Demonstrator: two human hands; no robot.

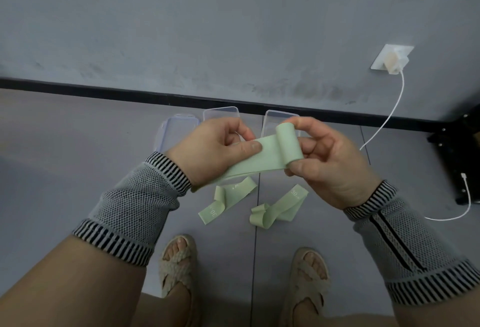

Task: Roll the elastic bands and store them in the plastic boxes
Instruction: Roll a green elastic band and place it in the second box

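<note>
Head view. My left hand (215,150) pinches the flat free end of a pale green elastic band (262,156), thumb on top and fingers curled beneath. My right hand (327,163) grips the rolled end of the same band: thumb and fingers are curled round a short roll at the band's right end. The band spans the gap between both hands, held above the floor (78,145).

Three clear plastic boxes lie on the floor against the black skirting (104,90), partly hidden behind my hands: the left box (179,125), the middle box (220,113) and the right box (275,119). No contents can be made out in the parts that show; the rest of each box is covered.

Two more green bands lie loose and unrolled on the floor below my hands, a left loose band (228,200) and a right loose band (279,208), near each other but apart. Each carries a printed "30".

A white charger (394,63) sits in a wall socket at right, and its cable (389,116) trails to the floor. My sandalled feet (178,261) stand near the loose bands.
</note>
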